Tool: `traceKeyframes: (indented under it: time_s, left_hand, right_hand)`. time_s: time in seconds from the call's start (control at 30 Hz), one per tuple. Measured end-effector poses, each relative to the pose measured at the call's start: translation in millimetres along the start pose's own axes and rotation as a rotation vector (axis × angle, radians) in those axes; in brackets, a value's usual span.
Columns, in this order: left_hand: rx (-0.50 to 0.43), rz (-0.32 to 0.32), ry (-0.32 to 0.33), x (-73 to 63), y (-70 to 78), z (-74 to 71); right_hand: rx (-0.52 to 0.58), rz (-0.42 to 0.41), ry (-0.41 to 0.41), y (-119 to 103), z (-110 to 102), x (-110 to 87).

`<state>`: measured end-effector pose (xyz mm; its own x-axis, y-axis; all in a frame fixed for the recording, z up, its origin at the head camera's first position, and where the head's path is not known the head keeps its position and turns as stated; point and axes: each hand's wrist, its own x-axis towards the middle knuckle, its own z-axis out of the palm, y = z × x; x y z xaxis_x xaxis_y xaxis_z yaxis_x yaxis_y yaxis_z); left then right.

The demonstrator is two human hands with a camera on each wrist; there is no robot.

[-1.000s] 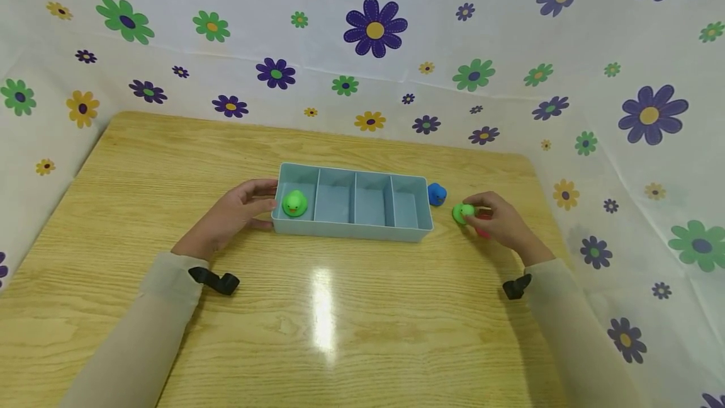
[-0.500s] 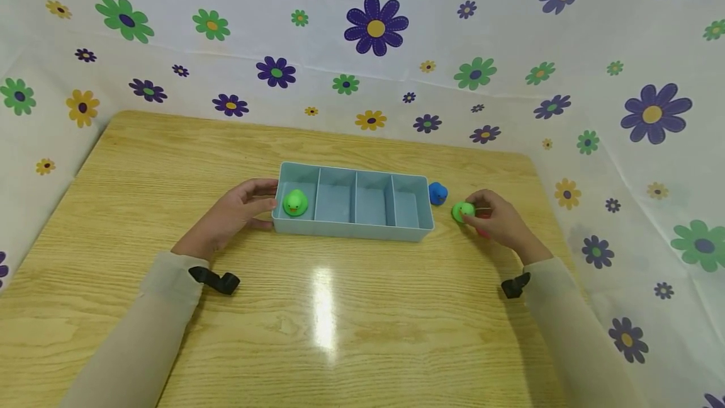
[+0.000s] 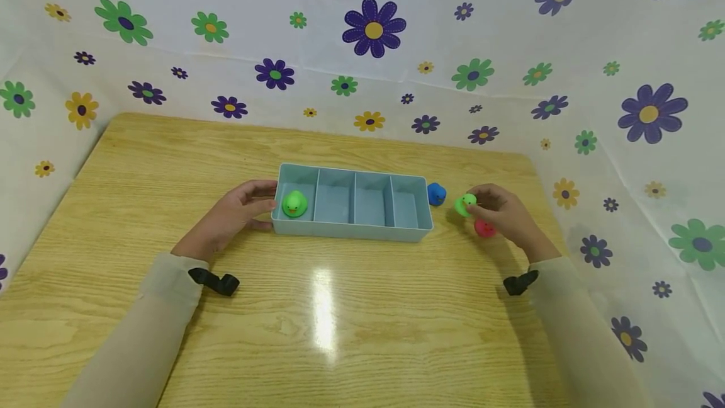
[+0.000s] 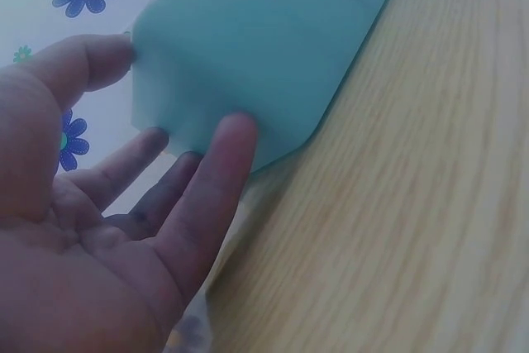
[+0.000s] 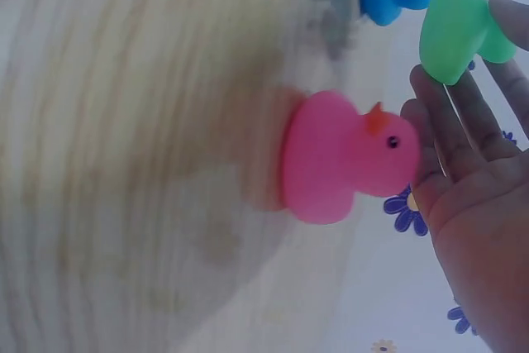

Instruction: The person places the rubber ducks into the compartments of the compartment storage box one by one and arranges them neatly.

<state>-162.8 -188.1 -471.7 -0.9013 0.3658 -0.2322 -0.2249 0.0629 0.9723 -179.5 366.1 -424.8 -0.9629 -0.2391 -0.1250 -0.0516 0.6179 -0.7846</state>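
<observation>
My right hand (image 3: 506,214) pinches a green rubber duck (image 3: 464,204) between thumb and fingers, to the right of a blue-grey divided box (image 3: 351,230). Just below that hand a pink rubber duck (image 3: 484,228) sits on the table; the right wrist view shows this pink duck (image 5: 326,163) upright, close beside the fingers. My left hand (image 3: 229,216) touches the box's left end, its fingers spread; in the left wrist view its fingertips meet the end wall (image 4: 248,47). Another green duck (image 3: 294,204) sits in the leftmost compartment. The other compartments hold nothing.
A blue rubber duck (image 3: 437,194) stands right by the box's right end. The wooden table (image 3: 396,320) reaches back to a white flowered cloth (image 3: 238,62), which also hangs along both sides.
My right hand has raised the green duck a little up from beside the pink duck, which now shows more fully. The left hand and the box stay where they were.
</observation>
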Motion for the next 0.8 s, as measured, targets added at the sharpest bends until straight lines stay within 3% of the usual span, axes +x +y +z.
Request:
traceKeyframes:
  time_s: [0.47,0.8]
  left_hand:
    - [0.013,-0.009,0.001,-0.2,-0.4,0.2]
    - [0.0,-0.033,0.0,0.1,-1.3,0.1]
  right_hand:
    - [0.093,-0.138,-0.02,-36,0,-0.2]
    - [0.077,-0.255,-0.044,-61,7,7.5]
